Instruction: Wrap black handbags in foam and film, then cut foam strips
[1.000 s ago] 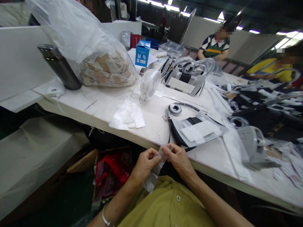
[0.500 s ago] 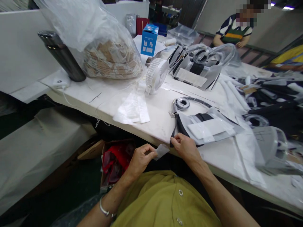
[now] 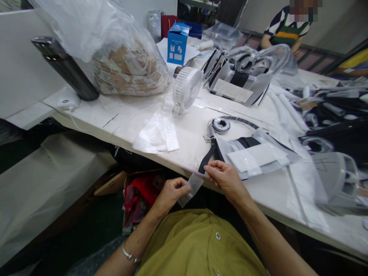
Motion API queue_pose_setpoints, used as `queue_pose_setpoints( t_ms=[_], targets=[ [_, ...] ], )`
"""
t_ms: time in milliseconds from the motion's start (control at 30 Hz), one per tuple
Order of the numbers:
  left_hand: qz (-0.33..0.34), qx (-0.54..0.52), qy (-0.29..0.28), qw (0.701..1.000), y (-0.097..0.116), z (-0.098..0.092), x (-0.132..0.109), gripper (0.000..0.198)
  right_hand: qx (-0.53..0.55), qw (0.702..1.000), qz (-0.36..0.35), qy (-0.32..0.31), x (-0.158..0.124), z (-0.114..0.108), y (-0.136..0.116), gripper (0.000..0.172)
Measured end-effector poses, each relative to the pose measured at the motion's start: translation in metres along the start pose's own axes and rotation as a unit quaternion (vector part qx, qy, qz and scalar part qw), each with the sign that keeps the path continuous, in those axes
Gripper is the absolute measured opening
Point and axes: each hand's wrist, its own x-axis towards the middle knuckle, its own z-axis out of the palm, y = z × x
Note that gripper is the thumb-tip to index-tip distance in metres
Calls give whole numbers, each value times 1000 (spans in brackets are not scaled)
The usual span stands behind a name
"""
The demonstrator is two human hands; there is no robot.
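Note:
My left hand [image 3: 174, 192] is closed in a pinch on a small clear plastic sleeve [image 3: 194, 187] just off the table's front edge. My right hand [image 3: 225, 177] is closed with thumb and fingertips at the end of a black strap [image 3: 207, 158]. The strap end meets the sleeve's upper edge; I cannot tell whether it is inside. The strap runs from a handbag [image 3: 270, 168] lying on the table, wrapped in translucent film with a white card [image 3: 250, 156] taped on. A rolled, film-wrapped strap [image 3: 220, 125] sits above the bag.
On the white table [image 3: 129, 132] are white sheets [image 3: 159, 134], a small fan [image 3: 186, 90], a big plastic bag [image 3: 129, 73], a dark flask [image 3: 67, 71] and a blue box [image 3: 177, 44]. Wrapped bags [image 3: 238, 82] stand behind. A red-filled carton [image 3: 143, 195] is below. A person [image 3: 284, 34] is across.
My right hand has brought the strap end left and toward me, up to the plastic sleeve. More of the sleeve now shows, hanging lower by my left hand. The view has shifted slightly.

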Motion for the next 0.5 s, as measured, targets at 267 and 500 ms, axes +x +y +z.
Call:
queue_pose_setpoints(
  t_ms=[267,500],
  targets=[
    [-58,-41,15,997,7,8,6,41,3,1000,9,-11,4,-1,6,32],
    [-89,-72,1,993,6,8,6,45,6,1000,20,-14,4,-1,6,31]
  ],
)
